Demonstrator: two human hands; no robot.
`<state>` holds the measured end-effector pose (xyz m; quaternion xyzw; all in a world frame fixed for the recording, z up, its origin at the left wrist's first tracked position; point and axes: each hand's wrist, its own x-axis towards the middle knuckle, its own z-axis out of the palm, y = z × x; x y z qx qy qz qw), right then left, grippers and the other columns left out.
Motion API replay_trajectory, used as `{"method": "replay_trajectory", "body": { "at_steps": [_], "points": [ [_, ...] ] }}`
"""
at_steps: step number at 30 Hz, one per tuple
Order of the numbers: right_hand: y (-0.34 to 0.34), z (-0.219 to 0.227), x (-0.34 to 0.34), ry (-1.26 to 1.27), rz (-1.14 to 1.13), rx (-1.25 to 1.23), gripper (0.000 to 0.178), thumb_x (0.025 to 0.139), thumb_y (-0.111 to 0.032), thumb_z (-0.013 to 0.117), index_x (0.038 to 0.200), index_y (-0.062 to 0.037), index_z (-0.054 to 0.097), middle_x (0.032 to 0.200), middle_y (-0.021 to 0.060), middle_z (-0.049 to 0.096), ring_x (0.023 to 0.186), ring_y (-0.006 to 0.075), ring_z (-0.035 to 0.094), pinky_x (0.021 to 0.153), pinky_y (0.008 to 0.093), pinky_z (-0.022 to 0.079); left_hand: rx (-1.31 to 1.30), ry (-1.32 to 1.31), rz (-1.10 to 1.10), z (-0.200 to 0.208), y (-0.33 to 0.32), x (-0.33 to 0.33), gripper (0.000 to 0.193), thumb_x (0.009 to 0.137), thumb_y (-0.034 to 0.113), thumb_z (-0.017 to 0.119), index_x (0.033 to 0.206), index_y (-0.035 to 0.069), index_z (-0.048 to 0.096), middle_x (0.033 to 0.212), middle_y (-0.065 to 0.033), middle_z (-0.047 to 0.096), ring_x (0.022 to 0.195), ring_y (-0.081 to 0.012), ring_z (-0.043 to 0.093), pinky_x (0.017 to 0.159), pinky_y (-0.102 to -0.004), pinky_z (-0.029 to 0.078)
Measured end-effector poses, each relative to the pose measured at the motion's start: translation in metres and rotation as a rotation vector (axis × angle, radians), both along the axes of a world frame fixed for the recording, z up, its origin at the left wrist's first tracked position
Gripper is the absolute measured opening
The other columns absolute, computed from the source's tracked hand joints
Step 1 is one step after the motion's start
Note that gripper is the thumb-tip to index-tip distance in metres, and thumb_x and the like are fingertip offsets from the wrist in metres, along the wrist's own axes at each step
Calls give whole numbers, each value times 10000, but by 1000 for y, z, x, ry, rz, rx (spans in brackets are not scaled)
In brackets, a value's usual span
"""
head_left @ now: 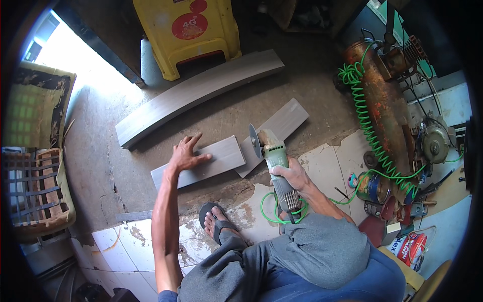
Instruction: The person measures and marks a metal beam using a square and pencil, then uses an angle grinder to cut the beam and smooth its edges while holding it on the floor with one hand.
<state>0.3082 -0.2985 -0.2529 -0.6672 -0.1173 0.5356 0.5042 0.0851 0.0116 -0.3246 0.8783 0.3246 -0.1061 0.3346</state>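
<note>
Grey plank (201, 163) lies under the splayed left hand (185, 155); right hand (292, 176) grips a green grinder (274, 163) (yellow stool (188, 32) behind).

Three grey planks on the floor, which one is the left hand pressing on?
The left hand presses the nearest, short plank; the long plank lies by the yellow stool, the third beyond the grinder.

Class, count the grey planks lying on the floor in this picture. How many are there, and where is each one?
3. A long plank lies by the yellow stool; a short plank is under the left hand; another plank lies beside the grinder. More may be hidden.
</note>
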Motion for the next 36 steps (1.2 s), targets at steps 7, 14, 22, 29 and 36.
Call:
{"method": "replay_trajectory", "body": {
  "at_steps": [7,14,22,29,36],
  "points": [
    [-4,5,1,-8,14,41,389,823,-200,763,1100,20,600,879,89,652,683,178,693,614,330,585,-330,319,-256,23,28,3,856,581,421,946,1322,82,683,1305,-187,657,1251,-356,615,1006,-438,508],
    [-11,2,7,-44,44,38,423,820,-199,763,1128,30,585,876,95,658,701,181,696,616,333,587,435,-124,28,41,-58,-9,733,695,85,816,1378,272,628,1167,-119,608,1166,-316,559,927,-481,445],
    [-5,-6,-7,-74,133,-23,315,819,-206,760,1013,0,621,801,79,660,682,157,670,623,326,553,549,-3,-28,15,-53,-12,668,771,88,755,1390,299,620,1217,-90,627,1198,-308,533,940,-526,383],
    [4,-3,-12,-14,130,-9,269,829,-204,751,974,-19,620,780,60,646,666,141,651,610,322,542,456,16,38,9,-66,-21,792,660,17,770,1392,280,620,1277,-101,633,1236,-349,524,962,-529,407],
    [4,-16,-17,-82,200,-21,249,838,-219,752,956,-37,631,776,38,636,660,128,628,614,309,518,418,-2,45,0,-61,-22,747,674,12,752,1359,288,643,1244,-92,644,1218,-335,537,951,-527,401]
  ]
}}
